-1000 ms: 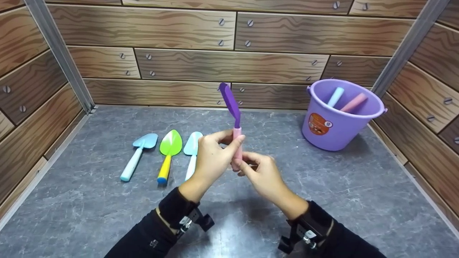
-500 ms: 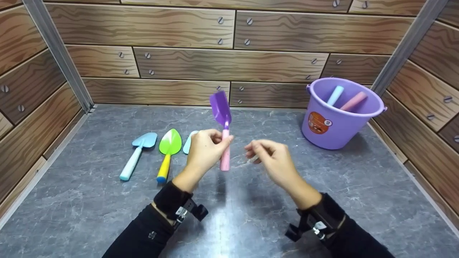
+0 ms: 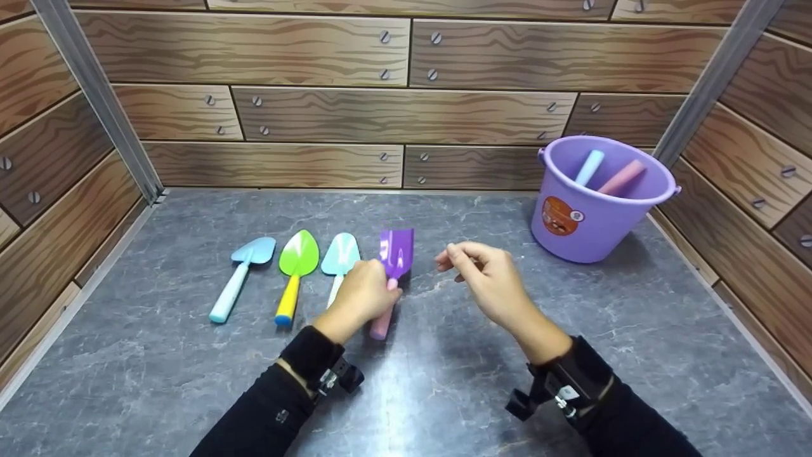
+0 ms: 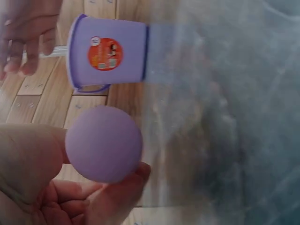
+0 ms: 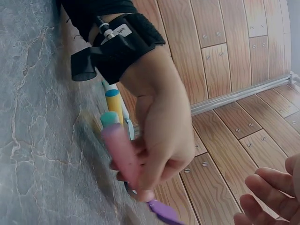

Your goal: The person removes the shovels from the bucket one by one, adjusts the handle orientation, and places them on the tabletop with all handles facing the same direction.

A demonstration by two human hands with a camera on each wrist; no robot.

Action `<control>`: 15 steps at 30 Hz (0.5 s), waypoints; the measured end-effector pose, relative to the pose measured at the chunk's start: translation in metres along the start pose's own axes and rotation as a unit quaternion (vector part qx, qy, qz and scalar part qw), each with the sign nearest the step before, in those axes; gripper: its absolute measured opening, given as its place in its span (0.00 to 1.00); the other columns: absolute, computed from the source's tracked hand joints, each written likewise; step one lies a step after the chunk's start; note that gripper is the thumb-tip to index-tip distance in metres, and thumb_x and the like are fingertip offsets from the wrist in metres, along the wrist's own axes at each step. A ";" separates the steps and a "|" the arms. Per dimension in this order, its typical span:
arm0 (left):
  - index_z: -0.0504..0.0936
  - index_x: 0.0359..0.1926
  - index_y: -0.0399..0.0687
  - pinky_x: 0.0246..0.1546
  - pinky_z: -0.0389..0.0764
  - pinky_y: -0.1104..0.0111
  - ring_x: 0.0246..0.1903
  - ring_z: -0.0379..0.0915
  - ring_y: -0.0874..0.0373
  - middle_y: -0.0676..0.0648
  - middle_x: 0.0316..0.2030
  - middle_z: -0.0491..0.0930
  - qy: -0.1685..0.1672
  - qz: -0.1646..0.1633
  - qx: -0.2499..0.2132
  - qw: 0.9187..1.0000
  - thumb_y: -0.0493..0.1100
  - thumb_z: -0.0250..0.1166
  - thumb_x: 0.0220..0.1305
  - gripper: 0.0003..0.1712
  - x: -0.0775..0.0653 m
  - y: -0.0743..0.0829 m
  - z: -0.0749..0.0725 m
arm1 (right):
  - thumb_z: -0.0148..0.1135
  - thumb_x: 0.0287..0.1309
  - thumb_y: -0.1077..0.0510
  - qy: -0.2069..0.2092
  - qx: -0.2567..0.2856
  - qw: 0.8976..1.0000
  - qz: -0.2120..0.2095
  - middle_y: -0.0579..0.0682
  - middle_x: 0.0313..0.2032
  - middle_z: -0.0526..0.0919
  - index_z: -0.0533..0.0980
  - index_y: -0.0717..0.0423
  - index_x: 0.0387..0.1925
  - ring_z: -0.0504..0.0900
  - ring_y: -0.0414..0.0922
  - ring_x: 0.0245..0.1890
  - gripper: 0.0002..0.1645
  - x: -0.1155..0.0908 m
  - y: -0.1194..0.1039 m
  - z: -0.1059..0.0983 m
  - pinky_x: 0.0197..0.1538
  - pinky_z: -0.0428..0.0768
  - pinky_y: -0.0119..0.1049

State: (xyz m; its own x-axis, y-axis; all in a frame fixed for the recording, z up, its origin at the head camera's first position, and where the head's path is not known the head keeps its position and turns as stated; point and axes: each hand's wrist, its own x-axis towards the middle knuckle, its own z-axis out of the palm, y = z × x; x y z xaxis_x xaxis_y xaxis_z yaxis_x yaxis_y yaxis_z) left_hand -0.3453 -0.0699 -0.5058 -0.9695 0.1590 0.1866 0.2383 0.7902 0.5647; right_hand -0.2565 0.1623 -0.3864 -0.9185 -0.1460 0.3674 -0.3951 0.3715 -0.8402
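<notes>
Here, three trowels (image 3: 299,254), one bucket (image 3: 590,225), one purple shovel (image 3: 398,251) pinched by left hand (image 3: 360,291); right hand (image 3: 487,277) loosely curled.

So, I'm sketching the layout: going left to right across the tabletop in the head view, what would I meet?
First blue trowel, green trowel, second blue trowel, purple shovel, right hand, purple bucket.

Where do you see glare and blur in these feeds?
Head view: bright glare on the near tabletop, shiny highlights on the purple shovel; left wrist view: hazy, the tabletop smeared and the shovel's handle end soft; right wrist view: the shovel's blade looks blurred.
</notes>
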 end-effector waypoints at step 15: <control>0.89 0.27 0.47 0.41 0.98 0.48 0.39 0.97 0.37 0.33 0.42 0.95 -0.033 -0.014 0.124 0.992 0.38 0.77 0.57 0.05 -0.001 0.008 0.012 | 0.62 0.88 0.64 -0.003 0.002 1.000 -0.005 0.61 0.43 0.97 0.93 0.65 0.45 0.93 0.43 0.43 0.17 0.000 0.001 -0.001 0.49 0.89 0.28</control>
State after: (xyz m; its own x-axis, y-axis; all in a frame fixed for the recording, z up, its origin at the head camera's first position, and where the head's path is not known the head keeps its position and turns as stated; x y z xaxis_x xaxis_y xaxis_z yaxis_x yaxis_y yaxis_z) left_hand -0.3429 -0.0570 -0.5113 -0.9790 0.1674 0.1165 0.1983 0.9147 0.3522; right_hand -0.2572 0.1639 -0.3871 -0.9148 -0.1547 0.3730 -0.4038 0.3668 -0.8381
